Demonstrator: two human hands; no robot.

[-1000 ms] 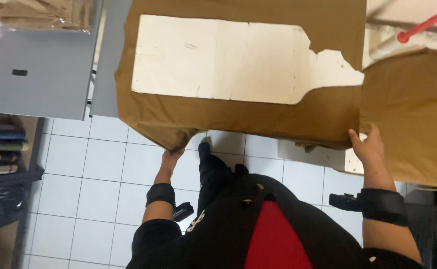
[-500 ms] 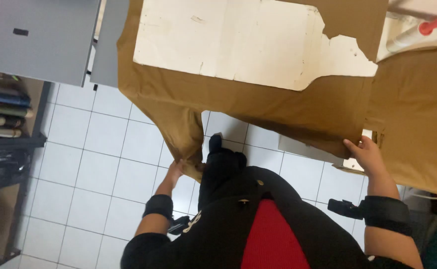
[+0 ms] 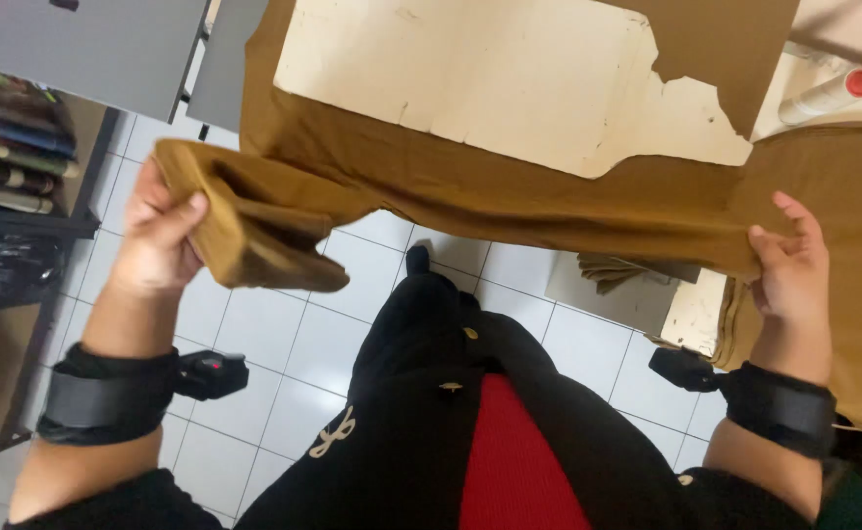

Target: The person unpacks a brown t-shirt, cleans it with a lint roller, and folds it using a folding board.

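The left hand (image 3: 161, 231) is raised over the white tiled floor (image 3: 274, 334), and its grip is clamped on a bunched corner of the brown fabric (image 3: 510, 196): the thumb lies across the upper face of the folded wad and the fingers wrap behind it. The right hand (image 3: 792, 270) is at the right side of the view, its grip pinched shut on the lower edge of the same fabric, with the fingertips pressed onto the cloth near the table (image 3: 696, 309) edge. Between the two hands the fabric runs as a taut band; its upper portion lies spread on the table, while the left corner is lifted clear and hangs folded below the left hand. A cream-coloured cardboard template (image 3: 490, 83) with a ragged, stepped right edge lies flat on the spread fabric, well above both hands. A further layer of brown fabric extends to the right under and beyond the right hand. Each forearm carries a black wrist strap (image 3: 102, 397) with a small black device attached. A white cylinder with a red cap (image 3: 838, 90) lies at the upper right, apart from the template. A grey panel (image 3: 78, 44) occupies the upper left, and a shelf holding stacked rolls of cloth (image 3: 14, 157) stands at the left edge. The person's black and red clothing fills the lower centre of the view.
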